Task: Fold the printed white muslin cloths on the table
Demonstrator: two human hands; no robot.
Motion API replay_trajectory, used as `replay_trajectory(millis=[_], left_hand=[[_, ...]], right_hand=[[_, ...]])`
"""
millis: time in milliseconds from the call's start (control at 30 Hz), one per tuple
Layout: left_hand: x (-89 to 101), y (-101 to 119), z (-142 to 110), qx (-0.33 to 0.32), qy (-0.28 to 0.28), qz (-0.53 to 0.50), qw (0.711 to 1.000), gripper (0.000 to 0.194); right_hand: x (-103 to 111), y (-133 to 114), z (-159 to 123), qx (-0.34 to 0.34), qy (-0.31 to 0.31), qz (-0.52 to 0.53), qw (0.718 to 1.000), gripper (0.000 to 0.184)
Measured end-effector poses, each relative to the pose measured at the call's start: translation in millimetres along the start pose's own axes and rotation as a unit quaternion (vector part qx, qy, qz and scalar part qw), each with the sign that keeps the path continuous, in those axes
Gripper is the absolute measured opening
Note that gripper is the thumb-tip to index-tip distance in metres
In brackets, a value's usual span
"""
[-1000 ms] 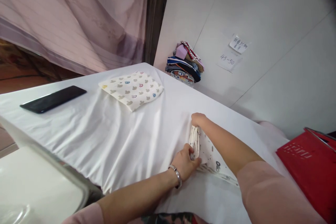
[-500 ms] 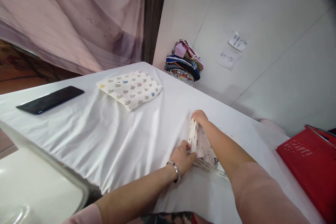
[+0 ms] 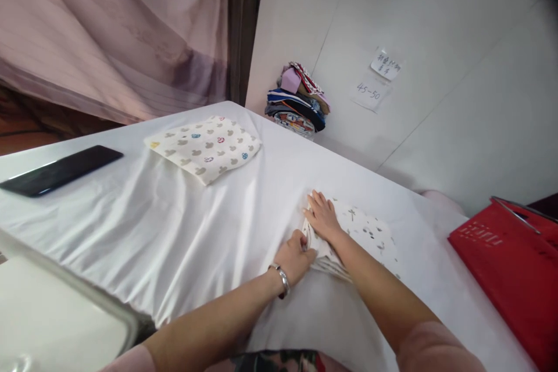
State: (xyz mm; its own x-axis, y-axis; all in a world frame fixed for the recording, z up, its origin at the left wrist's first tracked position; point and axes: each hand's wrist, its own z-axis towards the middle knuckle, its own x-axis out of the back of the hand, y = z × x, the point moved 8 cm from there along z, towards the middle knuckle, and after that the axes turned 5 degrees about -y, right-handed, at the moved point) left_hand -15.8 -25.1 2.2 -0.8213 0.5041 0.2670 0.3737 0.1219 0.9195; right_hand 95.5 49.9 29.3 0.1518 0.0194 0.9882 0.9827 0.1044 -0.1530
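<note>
A white cloth with a small dark print (image 3: 366,229) lies folded in layers on the white-covered table (image 3: 187,244). At its near left corner my left hand (image 3: 295,257), with a silver bracelet on the wrist, has its fingers closed round the layered edge. My right hand (image 3: 322,215) rests flat on top of the folded cloth near its left edge, fingers spread. Part of the cloth is hidden under my right hand and forearm. Farther left lies another folded white cloth with grey and coloured mouse-head shapes (image 3: 209,148), apart from both hands.
A black phone-like slab (image 3: 65,168) lies at the table's left. A pile of folded clothes (image 3: 299,99) stands beyond the far edge by the wall. Paper notes (image 3: 370,93) hang on the wall. A red bag (image 3: 505,261) is at right, a white glossy surface (image 3: 56,314) at lower left.
My right hand has gone from gripping the cloth's raised far corner to lying flat on top. The cloth's lifted layers now lie lower. My left hand stays at the near corner.
</note>
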Motion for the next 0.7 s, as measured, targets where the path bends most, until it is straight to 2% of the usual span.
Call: replay_trajectory(millis=[100, 200, 367, 500, 700], left_hand=[[-1.8, -4, 3, 0.02, -0.026, -0.028, 0.999, 0.017], [-2.4, -5, 4, 0.022, -0.04, -0.044, 0.998, 0.02], [0.1, 0, 2, 0.005, -0.034, -0.033, 0.999, 0.019], [4.2, 7, 0, -0.025, -0.012, 0.005, 1.0, 0.017], [4.5, -1, 5, 0.017, -0.023, -0.011, 1.0, 0.021]], right_hand=[[-1, -4, 6, -0.004, -0.012, -0.007, 1.0, 0.05], [5, -2, 4, -0.015, -0.029, 0.032, 0.999, 0.05], [15, -10, -34, -0.011, -0.006, 0.105, 0.994, 0.055], [7, -23, -61, 0.004, -0.019, 0.098, 0.995, 0.054], [6, -25, -54, -0.007, -0.014, 0.119, 0.993, 0.052]])
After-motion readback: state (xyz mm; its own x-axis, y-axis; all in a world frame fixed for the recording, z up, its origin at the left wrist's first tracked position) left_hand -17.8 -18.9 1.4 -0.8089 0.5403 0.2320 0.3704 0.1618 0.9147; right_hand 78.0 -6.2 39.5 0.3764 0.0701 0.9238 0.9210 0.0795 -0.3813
